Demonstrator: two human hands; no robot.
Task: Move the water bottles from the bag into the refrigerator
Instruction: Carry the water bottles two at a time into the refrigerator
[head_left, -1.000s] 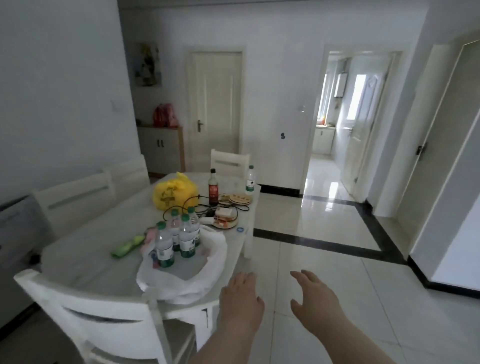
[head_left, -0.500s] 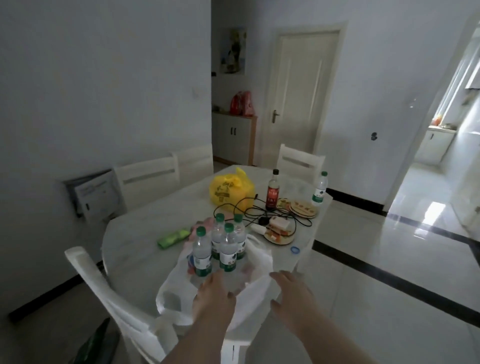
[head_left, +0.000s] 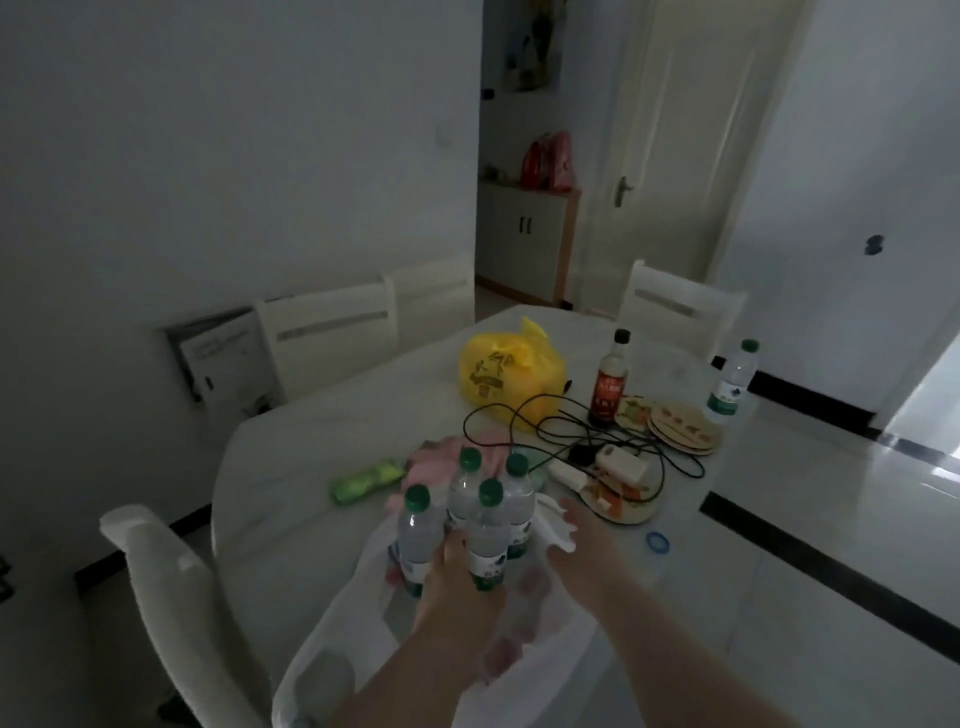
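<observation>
Several clear water bottles with green caps (head_left: 480, 519) stand upright, close together, inside an open white plastic bag (head_left: 332, 644) at the near end of a white table (head_left: 306, 452). My left hand (head_left: 452, 587) reaches into the bag, and its fingers touch the left side of the front bottle (head_left: 488, 540); no grip shows. My right hand (head_left: 582, 545) lies with straight fingers on the bag's right rim, beside the bottles. No refrigerator is in view.
A white chair back (head_left: 171, 587) stands at the near left. On the table lie a yellow bag (head_left: 504, 369), a dark sauce bottle (head_left: 610, 382), another water bottle (head_left: 730, 382), black cables, plates (head_left: 685, 428), a green packet (head_left: 366, 480). Tiled floor lies to the right.
I have come closer to the table and turned left. Both hands moved forward: the left one now reaches the bottles, the right one the bag's rim.
</observation>
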